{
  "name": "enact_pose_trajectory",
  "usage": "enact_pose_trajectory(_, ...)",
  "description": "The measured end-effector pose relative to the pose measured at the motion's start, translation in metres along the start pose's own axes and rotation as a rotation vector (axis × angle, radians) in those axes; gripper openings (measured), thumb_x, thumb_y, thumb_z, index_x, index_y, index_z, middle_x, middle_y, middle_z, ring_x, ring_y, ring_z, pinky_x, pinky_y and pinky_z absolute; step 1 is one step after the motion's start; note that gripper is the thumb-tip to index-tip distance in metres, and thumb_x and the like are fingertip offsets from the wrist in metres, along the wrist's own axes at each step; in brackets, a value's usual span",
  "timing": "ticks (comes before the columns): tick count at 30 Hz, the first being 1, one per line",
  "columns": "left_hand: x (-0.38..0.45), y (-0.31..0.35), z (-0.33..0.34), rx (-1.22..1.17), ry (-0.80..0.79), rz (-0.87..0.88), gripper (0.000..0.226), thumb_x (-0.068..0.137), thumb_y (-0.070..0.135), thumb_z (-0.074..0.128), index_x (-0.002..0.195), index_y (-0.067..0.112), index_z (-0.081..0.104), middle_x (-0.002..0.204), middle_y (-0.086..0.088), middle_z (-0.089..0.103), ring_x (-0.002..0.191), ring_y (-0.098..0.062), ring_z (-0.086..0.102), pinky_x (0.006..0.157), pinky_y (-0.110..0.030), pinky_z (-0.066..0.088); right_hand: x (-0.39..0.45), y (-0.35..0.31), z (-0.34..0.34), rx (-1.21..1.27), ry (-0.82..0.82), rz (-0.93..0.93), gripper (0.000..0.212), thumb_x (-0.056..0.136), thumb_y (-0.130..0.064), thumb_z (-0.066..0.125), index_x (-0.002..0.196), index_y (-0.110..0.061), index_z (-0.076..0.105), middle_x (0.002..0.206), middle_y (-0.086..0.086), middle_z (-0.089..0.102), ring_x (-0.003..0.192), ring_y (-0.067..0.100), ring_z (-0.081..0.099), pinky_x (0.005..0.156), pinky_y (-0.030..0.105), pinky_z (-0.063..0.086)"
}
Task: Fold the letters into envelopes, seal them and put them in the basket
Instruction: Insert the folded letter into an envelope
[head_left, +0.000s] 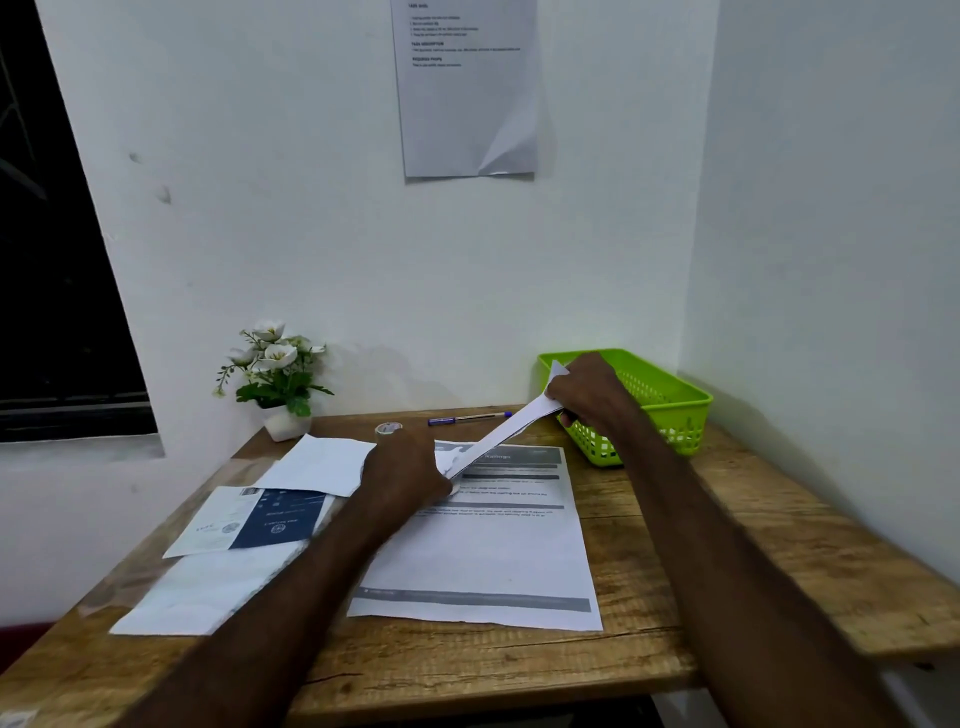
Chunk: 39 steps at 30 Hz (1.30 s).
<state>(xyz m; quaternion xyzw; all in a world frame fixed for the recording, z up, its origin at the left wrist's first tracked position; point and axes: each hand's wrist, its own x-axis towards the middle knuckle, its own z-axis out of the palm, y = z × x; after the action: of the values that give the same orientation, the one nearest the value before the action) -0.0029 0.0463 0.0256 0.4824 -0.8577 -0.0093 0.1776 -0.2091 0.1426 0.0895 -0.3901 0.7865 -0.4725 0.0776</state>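
Both hands hold one white envelope (506, 434) edge-on above the desk, tilted up to the right. My left hand (402, 470) grips its lower left end. My right hand (589, 389) pinches its upper right end, just in front of the green basket (675, 410) at the back right corner. Whether the envelope is sealed cannot be told. Under the hands a printed letter (483, 551) lies flat and unfolded on the wooden desk (675, 561).
At the left lie more white envelopes (317, 462), a blue-and-white leaflet (249, 519) and a blank sheet (208, 592). A tape roll (388, 428) and a pen (467, 419) sit near the back wall, beside a small potted flower (275, 379). Walls close the back and right.
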Motion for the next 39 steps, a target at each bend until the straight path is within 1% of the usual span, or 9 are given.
enact_pose_trajectory(3,0.001,-0.001,0.003,0.001,0.007,0.008,0.055,0.078,0.043,0.076,0.123,0.016,0.060,0.120,-0.003,0.065,0.113,-0.024,0.062,0.076,-0.028,0.044,0.001,0.000,0.003,0.033,0.045,0.000,0.008,0.080,-0.006,0.056,0.078,0.001,0.058,0.062,0.015,0.061,0.043,0.025,0.056,0.041,0.023,0.034)
enact_pose_trajectory(8,0.003,-0.005,0.003,0.003,0.008,0.021,0.059,0.078,0.044,0.076,0.128,0.018,0.058,0.125,-0.004,0.064,0.117,-0.024,0.060,0.085,-0.032,0.049,-0.007,-0.003,0.001,0.044,-0.089,0.007,0.007,0.086,0.002,0.056,0.083,0.002,0.050,0.034,0.004,0.050,0.023,0.014,0.049,0.029,0.013,0.026)
enact_pose_trajectory(14,0.004,-0.008,0.000,-0.024,-0.035,0.013,0.048,0.077,0.032,0.071,0.119,0.014,0.057,0.120,-0.007,0.063,0.113,-0.026,0.061,0.078,-0.032,0.047,-0.010,-0.006,0.004,0.009,-0.221,0.022,0.012,0.086,0.002,0.055,0.075,0.005,0.053,0.061,0.021,0.067,0.030,0.016,0.054,0.032,0.015,0.027)
enact_pose_trajectory(17,0.006,-0.009,-0.001,-0.046,-0.040,0.005,0.044,0.076,0.033,0.069,0.115,0.014,0.059,0.117,-0.007,0.063,0.111,-0.027,0.061,0.077,-0.032,0.047,-0.015,-0.008,0.003,0.038,-0.274,0.042,0.016,0.089,0.002,0.053,0.075,0.010,0.057,0.051,0.015,0.065,0.030,0.015,0.054,0.031,0.015,0.029)
enact_pose_trajectory(20,0.005,-0.005,0.001,-0.043,0.006,0.000,0.046,0.081,0.040,0.067,0.120,0.015,0.062,0.120,-0.007,0.065,0.114,-0.025,0.061,0.083,-0.032,0.048,-0.020,-0.011,0.006,0.047,-0.369,0.079,0.024,0.094,0.000,0.046,0.090,0.017,0.063,0.049,0.012,0.065,0.029,0.013,0.052,0.032,0.014,0.032)
enact_pose_trajectory(22,0.004,-0.001,0.002,-0.061,0.056,-0.008,0.043,0.085,0.041,0.065,0.120,0.015,0.064,0.120,-0.007,0.067,0.112,-0.026,0.063,0.080,-0.032,0.047,-0.021,-0.012,0.014,0.082,-0.426,0.091,0.030,0.097,-0.002,0.043,0.104,0.021,0.060,0.063,0.020,0.069,0.034,0.015,0.057,0.033,0.016,0.037)
enact_pose_trajectory(28,-0.006,0.008,0.000,-0.117,0.221,-0.019,0.030,0.088,0.037,0.064,0.106,0.014,0.069,0.109,-0.009,0.072,0.100,-0.029,0.065,0.067,-0.029,0.035,-0.024,-0.013,0.033,0.237,-0.471,0.141,0.026,0.102,-0.003,0.036,0.087,0.006,0.055,0.071,0.022,0.066,0.042,0.018,0.064,0.037,0.018,0.043)
enact_pose_trajectory(33,-0.009,0.011,0.000,-0.121,0.222,-0.031,0.023,0.086,0.032,0.065,0.097,0.012,0.069,0.104,-0.010,0.071,0.096,-0.029,0.064,0.065,-0.029,0.034,-0.028,-0.007,0.052,0.110,-0.601,0.179,0.025,0.103,-0.008,0.034,0.092,0.000,0.055,0.077,0.019,0.066,0.042,0.017,0.064,0.037,0.019,0.047)
enact_pose_trajectory(39,-0.008,0.007,0.001,-0.112,0.282,-0.030,0.034,0.093,0.045,0.059,0.094,0.012,0.067,0.102,-0.009,0.070,0.096,-0.029,0.063,0.066,-0.030,0.035,-0.018,0.002,0.043,-0.005,-0.423,0.192,0.016,0.095,-0.008,0.045,0.092,0.002,0.057,0.065,0.021,0.062,0.048,0.025,0.055,0.042,0.022,0.043)
